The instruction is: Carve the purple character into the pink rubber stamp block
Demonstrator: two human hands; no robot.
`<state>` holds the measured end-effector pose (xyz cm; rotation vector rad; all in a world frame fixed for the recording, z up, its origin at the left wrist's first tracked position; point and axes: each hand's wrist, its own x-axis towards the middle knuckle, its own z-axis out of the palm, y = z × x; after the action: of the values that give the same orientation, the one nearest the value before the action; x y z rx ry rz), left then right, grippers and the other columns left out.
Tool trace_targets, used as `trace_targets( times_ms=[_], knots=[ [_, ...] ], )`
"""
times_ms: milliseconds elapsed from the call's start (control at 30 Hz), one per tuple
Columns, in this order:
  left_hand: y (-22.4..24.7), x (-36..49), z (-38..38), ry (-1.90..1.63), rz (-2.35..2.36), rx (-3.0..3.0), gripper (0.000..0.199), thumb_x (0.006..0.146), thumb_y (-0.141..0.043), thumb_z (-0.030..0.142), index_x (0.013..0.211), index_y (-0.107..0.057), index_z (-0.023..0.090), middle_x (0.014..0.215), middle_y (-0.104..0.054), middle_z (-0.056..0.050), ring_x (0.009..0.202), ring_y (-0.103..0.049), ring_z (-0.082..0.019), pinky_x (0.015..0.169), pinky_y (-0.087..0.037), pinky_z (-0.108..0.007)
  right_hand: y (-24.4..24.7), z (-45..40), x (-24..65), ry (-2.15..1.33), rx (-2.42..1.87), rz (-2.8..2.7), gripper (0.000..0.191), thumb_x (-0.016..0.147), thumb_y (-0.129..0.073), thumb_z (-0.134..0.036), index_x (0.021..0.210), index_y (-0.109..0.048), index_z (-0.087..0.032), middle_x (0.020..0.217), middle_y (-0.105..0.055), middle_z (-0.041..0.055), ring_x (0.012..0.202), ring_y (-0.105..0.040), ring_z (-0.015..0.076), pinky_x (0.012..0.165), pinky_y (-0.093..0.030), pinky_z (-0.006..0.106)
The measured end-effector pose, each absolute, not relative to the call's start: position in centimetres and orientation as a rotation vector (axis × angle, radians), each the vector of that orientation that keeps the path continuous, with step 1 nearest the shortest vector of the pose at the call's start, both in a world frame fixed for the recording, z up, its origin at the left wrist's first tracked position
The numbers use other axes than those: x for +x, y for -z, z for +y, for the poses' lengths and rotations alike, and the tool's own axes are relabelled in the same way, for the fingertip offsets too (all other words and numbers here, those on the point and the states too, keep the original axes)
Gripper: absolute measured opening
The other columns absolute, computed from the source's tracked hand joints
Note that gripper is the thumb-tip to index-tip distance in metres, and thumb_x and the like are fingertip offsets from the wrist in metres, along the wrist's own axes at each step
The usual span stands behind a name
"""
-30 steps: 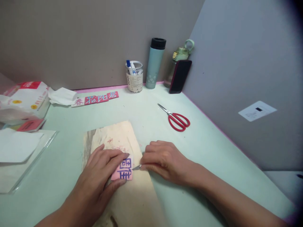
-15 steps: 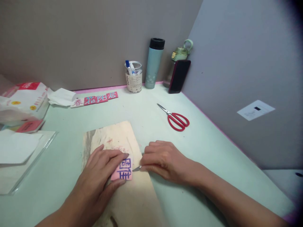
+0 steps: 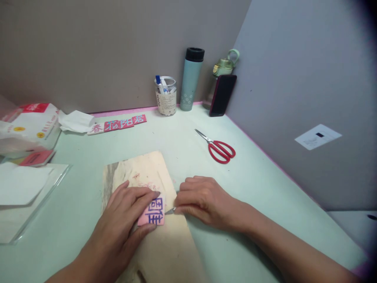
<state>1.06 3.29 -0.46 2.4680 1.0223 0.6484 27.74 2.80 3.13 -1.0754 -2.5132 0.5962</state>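
Note:
A small pink piece (image 3: 155, 212) with purple characters lies on a worn beige board (image 3: 176, 243). My left hand (image 3: 126, 216) grips it from the left, fingers along its far edge and thumb at its near edge; the palm covers part of it. My right hand (image 3: 200, 200) is closed round a small blade (image 3: 170, 211), whose pointed tip shows beyond the fingertips, close to the piece's right edge. Whether the tip touches the piece is too small to tell. The blade's handle is hidden in the fingers.
Red-handled scissors (image 3: 220, 151) lie beyond my right hand. At the back stand a pen jar (image 3: 167, 100), a blue tumbler (image 3: 191, 82), a green bottle (image 3: 224, 67) and a phone (image 3: 223, 96). Character tiles (image 3: 119, 124) lie back left, near a plastic bag (image 3: 32, 125) and papers (image 3: 23, 182).

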Motion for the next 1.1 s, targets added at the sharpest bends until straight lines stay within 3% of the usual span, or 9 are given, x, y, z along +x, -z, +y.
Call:
trace_targets(
  times_ms=[433,1100],
  knots=[
    [0.7,0.9,3.2,-0.665,1.062,2.451,0.043,0.097,-0.059,0.045,0.137,-0.050,0.032,0.127,-0.058,-0.005,0.125,-0.049,-0.028,0.119,-0.024,-0.050,-2.9,2.1,27.1,-0.856,-1.277,-2.289,0.013,0.099,-0.062,-0.027,0.089,-0.069,-0.020,0.083,-0.072,-0.0004,0.076,-0.060,0.0136,0.072,-0.041,0.025],
    [0.5,1.3,3.0,-0.660,1.165,2.487,0.036,0.087,-0.071,0.042,0.112,-0.050,0.025,0.101,-0.060,-0.003,0.103,-0.054,-0.028,0.113,-0.029,-0.056,-2.9,0.7,25.8,-0.855,-1.499,-2.127,0.015,0.098,-0.059,-0.021,0.086,-0.067,-0.022,0.082,-0.071,-0.0021,0.073,-0.063,0.0125,0.065,-0.039,0.023]
  ],
)
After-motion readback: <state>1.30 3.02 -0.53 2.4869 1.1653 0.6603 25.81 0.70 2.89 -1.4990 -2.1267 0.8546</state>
